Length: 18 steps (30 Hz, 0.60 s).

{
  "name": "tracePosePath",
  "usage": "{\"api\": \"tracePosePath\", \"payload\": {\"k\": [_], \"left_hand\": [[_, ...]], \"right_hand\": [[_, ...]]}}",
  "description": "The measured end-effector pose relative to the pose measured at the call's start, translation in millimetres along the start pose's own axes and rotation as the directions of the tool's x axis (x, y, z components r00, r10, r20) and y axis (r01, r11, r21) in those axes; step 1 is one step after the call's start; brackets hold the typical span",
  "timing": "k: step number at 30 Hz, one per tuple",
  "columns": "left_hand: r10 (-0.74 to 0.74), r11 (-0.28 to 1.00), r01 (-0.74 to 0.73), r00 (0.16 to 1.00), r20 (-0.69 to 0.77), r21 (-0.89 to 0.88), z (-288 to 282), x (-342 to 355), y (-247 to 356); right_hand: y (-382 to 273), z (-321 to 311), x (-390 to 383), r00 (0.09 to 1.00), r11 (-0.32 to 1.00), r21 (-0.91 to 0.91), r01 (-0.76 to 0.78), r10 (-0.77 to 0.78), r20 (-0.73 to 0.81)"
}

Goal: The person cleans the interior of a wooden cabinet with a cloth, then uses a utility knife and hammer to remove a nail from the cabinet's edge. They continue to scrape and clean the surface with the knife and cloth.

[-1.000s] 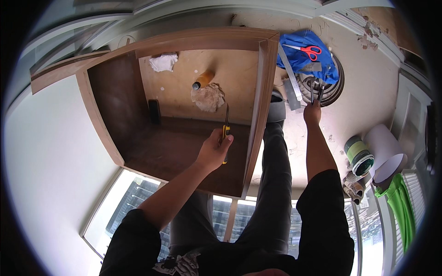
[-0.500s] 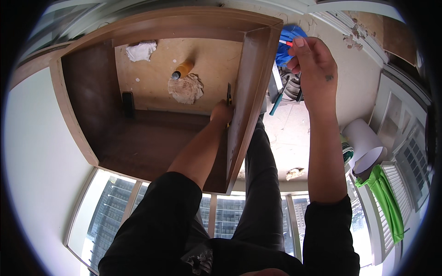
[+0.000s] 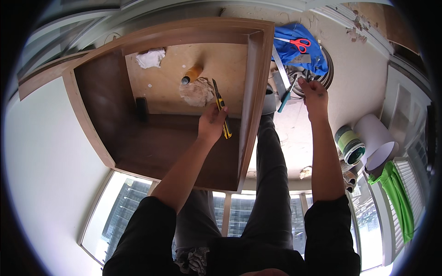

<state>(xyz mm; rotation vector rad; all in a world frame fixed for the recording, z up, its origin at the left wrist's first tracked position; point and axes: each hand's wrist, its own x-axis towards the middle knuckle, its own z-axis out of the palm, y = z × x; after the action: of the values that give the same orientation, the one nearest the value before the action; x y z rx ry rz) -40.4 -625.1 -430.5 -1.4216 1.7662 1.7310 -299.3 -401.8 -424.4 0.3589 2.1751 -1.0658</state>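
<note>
My left hand (image 3: 211, 120) grips a yellow-and-black utility knife (image 3: 221, 108), blade upward, inside the brown wooden cabinet (image 3: 165, 26). Beyond it a crumpled beige rag (image 3: 199, 94) and an orange bottle (image 3: 193, 73) lie on the cabinet's back panel. My right hand (image 3: 314, 96) is pinched at the right of the cabinet, on something too small or hidden to make out. A teal-handled tool (image 3: 284, 102) lies just left of it. Above are a blue cloth (image 3: 314, 60), red-handled scissors (image 3: 301, 44) and a metal ruler (image 3: 280, 64).
A white cloth (image 3: 150, 58) and a dark phone-like object (image 3: 141, 108) are in the cabinet. At right stand a green-banded bucket (image 3: 345, 139) and a white cylinder (image 3: 370, 133), with a green cloth (image 3: 396, 198) on slats. My legs extend beside the cabinet.
My right hand rose toward the scissors, then came back down. My left hand moved into the cabinet's right side, then tilted the knife. The teal tool now lies left of my right hand.
</note>
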Motion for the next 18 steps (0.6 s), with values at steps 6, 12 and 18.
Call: {"api": "tracePosePath", "payload": {"k": [6, 12, 18], "left_hand": [[0.360, 0.932, -0.360, 0.933, 0.005, 0.039, -18.5, -70.0, 121.2], [0.478, 0.865, -0.492, 0.867, 0.142, 0.095, -4.6, -67.2, 197.0], [0.622, 0.506, -0.813, 0.576, 0.531, 0.289, -10.8, -9.6, 246.9]], "right_hand": [[-22.2, 3.8, -84.7, 0.959, 0.902, 0.426, -0.064, -0.063, 0.276], [-77.4, 66.7, -157.9, 0.800, 0.452, 0.857, -0.247, -0.405, 0.444], [-115.3, 90.1, -139.3, 0.957, 0.189, 0.978, -0.082, -0.258, 0.130]]}}
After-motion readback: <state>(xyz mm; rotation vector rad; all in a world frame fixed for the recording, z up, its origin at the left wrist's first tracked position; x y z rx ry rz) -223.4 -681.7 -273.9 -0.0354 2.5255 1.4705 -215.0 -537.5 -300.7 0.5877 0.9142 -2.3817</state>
